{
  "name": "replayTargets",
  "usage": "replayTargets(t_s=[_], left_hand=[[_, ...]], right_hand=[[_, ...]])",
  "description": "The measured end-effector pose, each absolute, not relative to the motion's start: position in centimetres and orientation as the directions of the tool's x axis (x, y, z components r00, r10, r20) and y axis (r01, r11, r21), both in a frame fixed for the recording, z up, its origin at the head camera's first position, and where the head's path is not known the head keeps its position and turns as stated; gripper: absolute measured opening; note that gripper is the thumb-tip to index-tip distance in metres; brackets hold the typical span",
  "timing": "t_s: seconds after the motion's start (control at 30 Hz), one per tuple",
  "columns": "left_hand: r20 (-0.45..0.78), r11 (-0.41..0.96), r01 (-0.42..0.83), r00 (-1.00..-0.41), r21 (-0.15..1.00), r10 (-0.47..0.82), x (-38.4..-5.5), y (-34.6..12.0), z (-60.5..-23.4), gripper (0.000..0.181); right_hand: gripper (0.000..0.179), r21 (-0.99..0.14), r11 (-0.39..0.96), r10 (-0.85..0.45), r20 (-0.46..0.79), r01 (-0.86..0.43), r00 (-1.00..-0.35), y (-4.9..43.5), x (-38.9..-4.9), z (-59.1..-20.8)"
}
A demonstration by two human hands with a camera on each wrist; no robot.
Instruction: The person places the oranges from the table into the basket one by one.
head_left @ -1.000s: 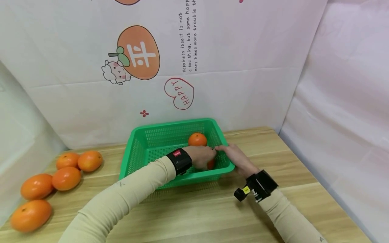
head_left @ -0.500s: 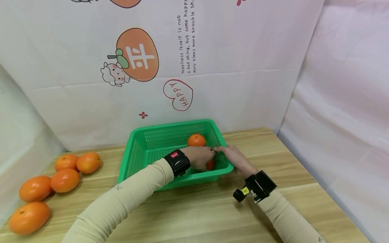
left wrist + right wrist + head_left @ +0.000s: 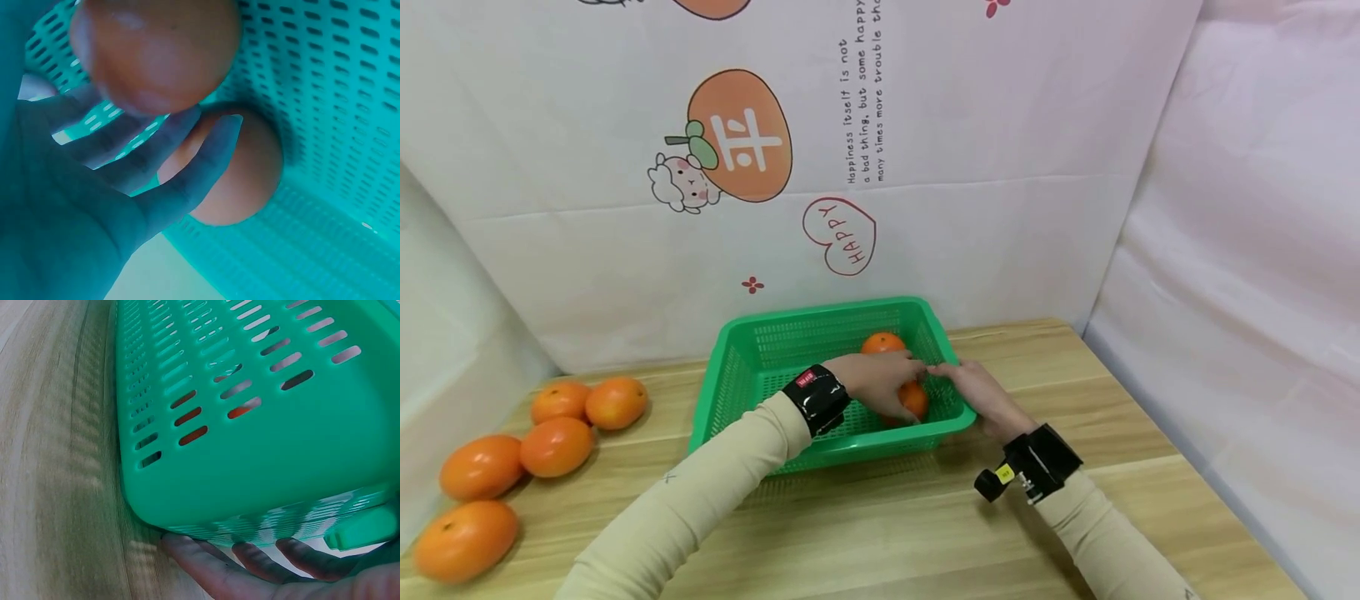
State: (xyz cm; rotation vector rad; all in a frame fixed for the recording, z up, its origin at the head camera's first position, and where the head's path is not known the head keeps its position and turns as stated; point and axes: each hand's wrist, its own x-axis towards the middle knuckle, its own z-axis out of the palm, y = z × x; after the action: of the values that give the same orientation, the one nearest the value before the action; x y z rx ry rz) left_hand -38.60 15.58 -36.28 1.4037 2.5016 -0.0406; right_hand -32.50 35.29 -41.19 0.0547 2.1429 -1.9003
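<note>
A green slotted plastic basket (image 3: 820, 310) stands on the wooden table with two oranges at its right end. My left hand (image 3: 880, 379) reaches inside, its spread fingers over the nearer orange (image 3: 913, 402); the farther orange (image 3: 883, 342) shows just behind the hand. In the left wrist view, extended fingers (image 3: 212, 156) lie across one orange (image 3: 250, 181), while another orange (image 3: 156, 56) is above them. My right hand (image 3: 988, 396) holds the basket's right side, thumb at the rim. Its other fingers (image 3: 262, 562) lie against the outer wall in the right wrist view.
Several oranges (image 3: 557, 447) lie loose on the table (image 3: 865, 533) to the left of the basket. Behind it hangs a white printed cloth (image 3: 962, 242), and white sheeting (image 3: 1240, 292) closes off the right side.
My left hand has loosened and drawn slightly left, and more of the nearer orange shows now. The right hand stays at the basket's side.
</note>
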Motion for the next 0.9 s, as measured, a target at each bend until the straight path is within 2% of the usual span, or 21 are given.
replayTargets(t_s=[0.17,0.3,0.5,0.67,0.77,0.9], left_hand=[[-0.214,0.543,0.823,-0.507,0.170,0.835,-38.4,14.4,-35.2,0.071],[-0.185,0.539,0.824,-0.510,0.176,0.840,-37.9,13.8,-34.7,0.072],[-0.143,0.521,0.841,-0.503,0.149,0.853,-37.3,12.9,-34.7,0.060],[-0.118,0.507,0.843,-0.493,0.180,0.862,-37.2,12.0,-34.3,0.053],[-0.104,0.525,0.830,-0.515,0.189,0.851,-37.3,11.3,-33.7,0.056],[-0.082,0.578,0.799,-0.573,0.164,0.815,-37.4,10.3,-32.8,0.066]], right_hand=[[0.057,-0.966,0.155,-0.147,-0.231,0.208,-0.962,35.2,-32.6,-41.0],[0.057,-0.962,0.168,-0.135,-0.240,0.217,-0.961,35.3,-32.7,-41.1],[0.056,-0.959,0.175,-0.125,-0.246,0.223,-0.961,35.2,-32.7,-41.2],[0.057,-0.957,0.174,-0.115,-0.254,0.232,-0.960,35.1,-32.6,-41.2],[0.059,-0.957,0.169,-0.115,-0.256,0.235,-0.960,35.0,-32.5,-41.1],[0.062,-0.959,0.161,-0.123,-0.254,0.233,-0.959,35.0,-32.5,-41.0]])
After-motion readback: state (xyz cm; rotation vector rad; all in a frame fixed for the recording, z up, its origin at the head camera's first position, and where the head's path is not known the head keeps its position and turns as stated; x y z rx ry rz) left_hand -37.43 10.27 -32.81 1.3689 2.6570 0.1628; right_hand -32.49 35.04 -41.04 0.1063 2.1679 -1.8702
